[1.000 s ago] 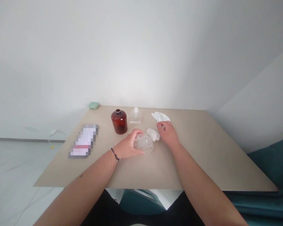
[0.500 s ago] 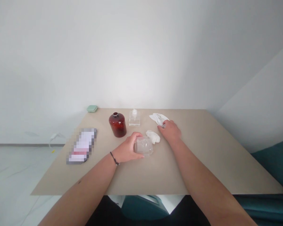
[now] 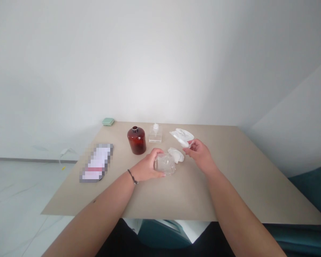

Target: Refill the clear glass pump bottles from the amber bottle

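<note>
My left hand (image 3: 147, 167) is wrapped round a clear, squarish bottle (image 3: 165, 164), low over the tabletop with one face towards me. A crumpled white tissue (image 3: 176, 155) lies right beside the bottle, at its far right edge. My right hand (image 3: 199, 151) pinches the near edge of a second white tissue (image 3: 182, 135), which is partly raised and shows faint grey marks. Behind my left hand stand a brown bottle (image 3: 137, 141) with an uncapped neck and a clear square bottle with a white top (image 3: 155, 134).
A phone (image 3: 97, 163), pixelated, lies at the left of the beige table (image 3: 243, 171). On the far left corner is a small green case (image 3: 108, 121). A white wall rises behind the table, and teal fabric (image 3: 314, 185) shows at the right.
My right hand has closed on the tissue's edge and lifted it slightly towards me. My left hand keeps hold of the clear bottle. The whole view has shifted a little.
</note>
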Action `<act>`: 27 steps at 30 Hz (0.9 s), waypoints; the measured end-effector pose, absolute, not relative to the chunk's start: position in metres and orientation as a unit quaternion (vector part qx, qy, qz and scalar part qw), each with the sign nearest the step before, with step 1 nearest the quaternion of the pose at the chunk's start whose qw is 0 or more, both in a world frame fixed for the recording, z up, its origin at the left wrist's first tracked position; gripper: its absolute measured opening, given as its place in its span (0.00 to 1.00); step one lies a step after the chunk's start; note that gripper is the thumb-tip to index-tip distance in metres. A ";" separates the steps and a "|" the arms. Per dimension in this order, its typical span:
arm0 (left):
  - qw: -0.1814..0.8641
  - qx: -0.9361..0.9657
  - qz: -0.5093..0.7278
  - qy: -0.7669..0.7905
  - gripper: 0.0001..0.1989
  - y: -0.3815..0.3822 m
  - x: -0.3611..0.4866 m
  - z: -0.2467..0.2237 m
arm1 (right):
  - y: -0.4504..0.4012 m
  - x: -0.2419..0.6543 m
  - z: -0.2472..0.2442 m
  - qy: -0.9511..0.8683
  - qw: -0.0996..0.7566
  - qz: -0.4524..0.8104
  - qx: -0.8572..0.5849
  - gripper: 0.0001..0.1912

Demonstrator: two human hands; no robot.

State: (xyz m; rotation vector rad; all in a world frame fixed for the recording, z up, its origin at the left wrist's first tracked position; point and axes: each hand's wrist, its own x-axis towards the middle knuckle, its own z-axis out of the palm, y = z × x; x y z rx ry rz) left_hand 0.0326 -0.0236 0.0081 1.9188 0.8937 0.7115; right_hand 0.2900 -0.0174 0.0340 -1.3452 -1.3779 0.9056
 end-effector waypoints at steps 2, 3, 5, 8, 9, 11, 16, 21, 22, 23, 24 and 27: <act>0.440 0.773 0.290 0.354 0.40 -0.023 0.033 0.008 | -0.025 0.289 0.039 -0.553 0.492 0.431 -0.516 0.18; 0.442 0.773 0.292 0.351 0.40 -0.023 0.033 0.008 | -0.029 0.290 0.043 -0.548 0.493 0.448 -0.506 0.18; 0.442 0.774 0.291 0.347 0.40 -0.023 0.033 0.010 | -0.036 0.291 0.050 -0.547 0.491 0.460 -0.498 0.19; 0.433 0.781 0.277 0.354 0.40 -0.024 0.033 0.016 | -0.046 0.291 0.068 -0.569 0.483 0.441 -0.498 0.18; 0.431 0.783 0.271 0.357 0.40 -0.024 0.033 0.017 | -0.049 0.290 0.075 -0.584 0.480 0.425 -0.498 0.18; 0.430 0.784 0.261 0.364 0.41 -0.024 0.033 0.020 | -0.053 0.286 0.090 -0.620 0.466 0.385 -0.500 0.16; 0.429 0.784 0.255 0.368 0.42 -0.024 0.032 0.019 | -0.054 0.269 0.121 -0.717 0.353 0.268 -0.538 0.13; 0.425 0.787 0.263 0.362 0.43 -0.024 0.032 0.018 | -0.048 0.255 0.135 -0.793 0.264 0.163 -0.523 0.13; 0.425 0.787 0.263 0.363 0.43 -0.024 0.032 0.019 | -0.048 0.252 0.136 -0.803 0.254 0.153 -0.516 0.13; 0.425 0.786 0.262 0.364 0.43 -0.024 0.032 0.019 | -0.047 0.249 0.136 -0.812 0.244 0.146 -0.510 0.12; 0.425 0.786 0.261 0.366 0.43 -0.024 0.032 0.019 | -0.047 0.246 0.136 -0.820 0.233 0.141 -0.504 0.12; 0.427 0.786 0.261 0.363 0.43 -0.024 0.032 0.018 | -0.046 0.237 0.133 -0.843 0.192 0.141 -0.483 0.12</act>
